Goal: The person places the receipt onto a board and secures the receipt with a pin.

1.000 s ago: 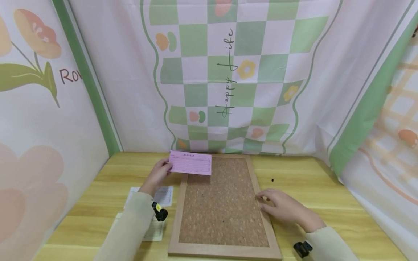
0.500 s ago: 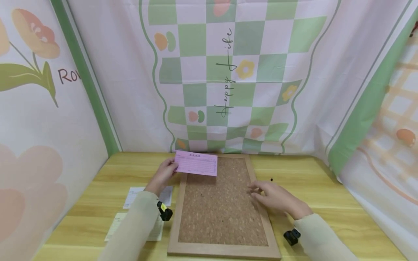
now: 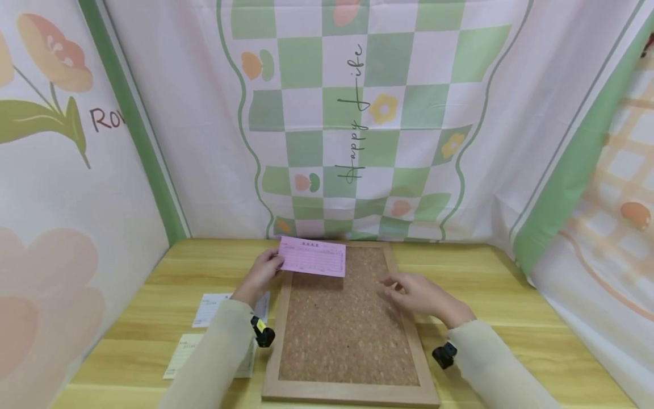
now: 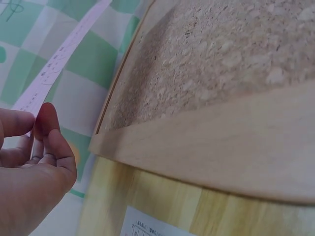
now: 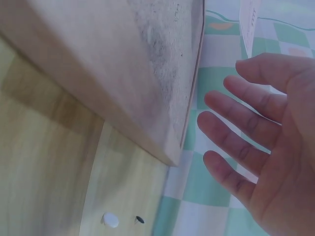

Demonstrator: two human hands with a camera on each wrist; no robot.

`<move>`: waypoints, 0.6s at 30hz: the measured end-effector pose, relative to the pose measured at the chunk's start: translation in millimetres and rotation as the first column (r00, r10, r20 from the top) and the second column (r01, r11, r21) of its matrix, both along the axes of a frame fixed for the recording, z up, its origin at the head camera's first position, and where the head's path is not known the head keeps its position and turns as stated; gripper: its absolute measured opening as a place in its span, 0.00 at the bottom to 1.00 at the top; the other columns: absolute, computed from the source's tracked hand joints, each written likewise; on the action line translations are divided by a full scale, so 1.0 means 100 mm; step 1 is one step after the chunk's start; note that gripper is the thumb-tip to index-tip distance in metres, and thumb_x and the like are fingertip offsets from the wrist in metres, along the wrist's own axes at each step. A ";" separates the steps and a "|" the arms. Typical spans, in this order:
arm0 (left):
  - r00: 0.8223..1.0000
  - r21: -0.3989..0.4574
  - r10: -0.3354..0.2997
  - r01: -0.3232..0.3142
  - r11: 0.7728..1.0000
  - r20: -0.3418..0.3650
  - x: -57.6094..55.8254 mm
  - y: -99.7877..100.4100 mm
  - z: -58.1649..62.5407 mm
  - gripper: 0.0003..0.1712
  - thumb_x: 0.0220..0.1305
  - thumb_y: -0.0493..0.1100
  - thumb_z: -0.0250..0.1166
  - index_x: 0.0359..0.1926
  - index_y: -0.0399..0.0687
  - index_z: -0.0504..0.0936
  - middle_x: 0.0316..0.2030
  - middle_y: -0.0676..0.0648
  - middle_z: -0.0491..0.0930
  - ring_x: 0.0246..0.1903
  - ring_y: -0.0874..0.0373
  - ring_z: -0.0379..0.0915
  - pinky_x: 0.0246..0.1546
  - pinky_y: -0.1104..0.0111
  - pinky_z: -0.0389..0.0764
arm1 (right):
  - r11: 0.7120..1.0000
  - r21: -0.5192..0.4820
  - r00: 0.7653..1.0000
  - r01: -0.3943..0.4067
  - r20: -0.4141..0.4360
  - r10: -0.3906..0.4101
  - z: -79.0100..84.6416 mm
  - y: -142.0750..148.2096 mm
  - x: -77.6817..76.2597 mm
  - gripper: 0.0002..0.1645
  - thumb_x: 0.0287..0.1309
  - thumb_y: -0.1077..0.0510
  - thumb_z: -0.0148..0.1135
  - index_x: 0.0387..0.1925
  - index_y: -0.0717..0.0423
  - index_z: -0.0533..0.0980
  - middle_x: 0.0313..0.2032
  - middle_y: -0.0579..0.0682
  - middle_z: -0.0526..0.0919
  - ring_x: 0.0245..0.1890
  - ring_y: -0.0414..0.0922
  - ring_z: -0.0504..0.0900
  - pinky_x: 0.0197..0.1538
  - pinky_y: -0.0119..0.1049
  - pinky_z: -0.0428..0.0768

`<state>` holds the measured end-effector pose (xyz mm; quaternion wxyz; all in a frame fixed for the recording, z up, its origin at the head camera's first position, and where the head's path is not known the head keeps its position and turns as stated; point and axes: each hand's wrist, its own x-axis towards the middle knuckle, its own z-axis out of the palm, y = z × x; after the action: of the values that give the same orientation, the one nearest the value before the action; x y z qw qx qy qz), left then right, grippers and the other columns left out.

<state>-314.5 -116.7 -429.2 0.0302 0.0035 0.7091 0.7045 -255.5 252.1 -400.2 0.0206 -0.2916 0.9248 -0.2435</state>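
A pink printed paper slip point(image 3: 313, 257) is pinched at its left edge between the thumb and fingers of my left hand point(image 3: 259, 276). It hovers over the upper left of a wood-framed cork board point(image 3: 352, 346) and casts a shadow there. In the left wrist view the slip point(image 4: 59, 61) appears nearly edge-on, rising from the fingertips. My right hand point(image 3: 423, 295) is above the board's right side, its fingers relaxed and slightly bent. The right wrist view shows the open palm of the right hand point(image 5: 266, 123) with nothing in it.
Two more printed slips lie left of the board: a white slip point(image 3: 206, 309) and a pale yellow slip point(image 3: 188, 349), both partly covered by the left sleeve. A small white round object point(image 5: 110, 220) and a small dark one point(image 5: 140, 220) sit on the table. A checkered curtain point(image 3: 344, 130) hangs behind.
My left hand has carried the pink slip rightward, further over the board. My right hand has moved left and away from me, from the board's right edge to above the cork.
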 end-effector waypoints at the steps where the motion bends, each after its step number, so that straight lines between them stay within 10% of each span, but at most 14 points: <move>1: 1.000 0.007 -0.003 0.003 1.000 -0.003 0.00 0.01 0.00 0.26 0.77 0.34 0.46 0.70 0.24 0.59 0.56 0.34 0.72 0.49 0.53 0.72 0.62 0.52 0.68 | 1.000 0.000 1.000 0.000 -0.001 0.000 0.00 -0.01 -0.01 0.18 0.72 0.60 0.55 0.58 0.64 0.77 0.53 0.60 0.82 0.47 0.52 0.82 0.50 0.51 0.80; 18: 1.000 0.032 -0.001 0.001 0.999 -0.006 0.01 0.18 -0.03 0.24 0.76 0.34 0.49 0.68 0.25 0.63 0.48 0.41 0.75 0.39 0.60 0.71 0.54 0.56 0.69 | 0.993 -0.107 0.998 0.052 0.030 -0.049 0.01 -0.26 -0.19 0.20 0.74 0.56 0.53 0.58 0.65 0.76 0.47 0.55 0.84 0.46 0.50 0.82 0.49 0.49 0.80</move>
<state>-313.1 -98.6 -431.8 0.0284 0.0067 0.6978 0.7157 -274.5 226.2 -399.4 0.0111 -0.2653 0.9171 -0.2975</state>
